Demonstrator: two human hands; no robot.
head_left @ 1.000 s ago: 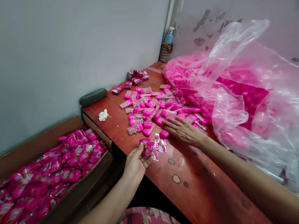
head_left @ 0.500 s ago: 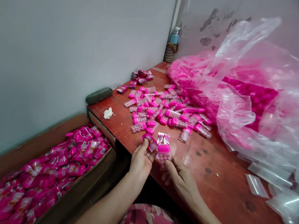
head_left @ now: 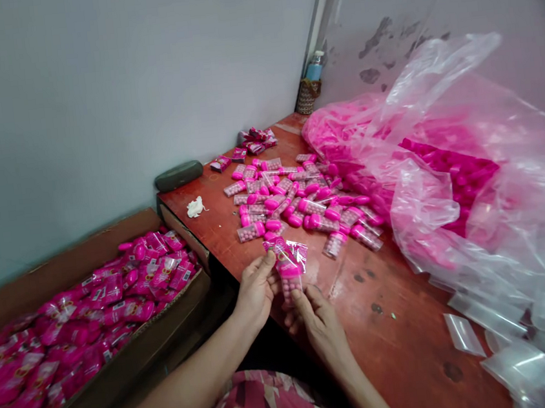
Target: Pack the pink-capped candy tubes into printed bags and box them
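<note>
Between my hands is a small clear candy bottle (head_left: 291, 285) with a pink cap and pink balls inside, with a clear plastic sleeve (head_left: 299, 252) around its upper part. My right hand (head_left: 316, 319) is closed on the bottle's lower end. My left hand (head_left: 258, 290) pinches a printed pink label (head_left: 277, 250), which now overlaps the cap and the sleeve. Just beyond my hands lies a loose pile of similar pink-capped bottles (head_left: 312, 206) on the red table (head_left: 364, 331).
A cardboard box (head_left: 177, 318) on the left holds many wrapped pink packs (head_left: 117, 298). A large clear bag (head_left: 424, 168) of pink bottles covers the right side, with clear sleeves (head_left: 463, 333) nearby. Folded labels (head_left: 258, 139), a dark case (head_left: 179, 175) and crumpled tissue (head_left: 195, 207) lie at the back.
My left hand has brought the label to the right, over the bottle's cap. My right hand and the bottle have shifted slightly left and down.
</note>
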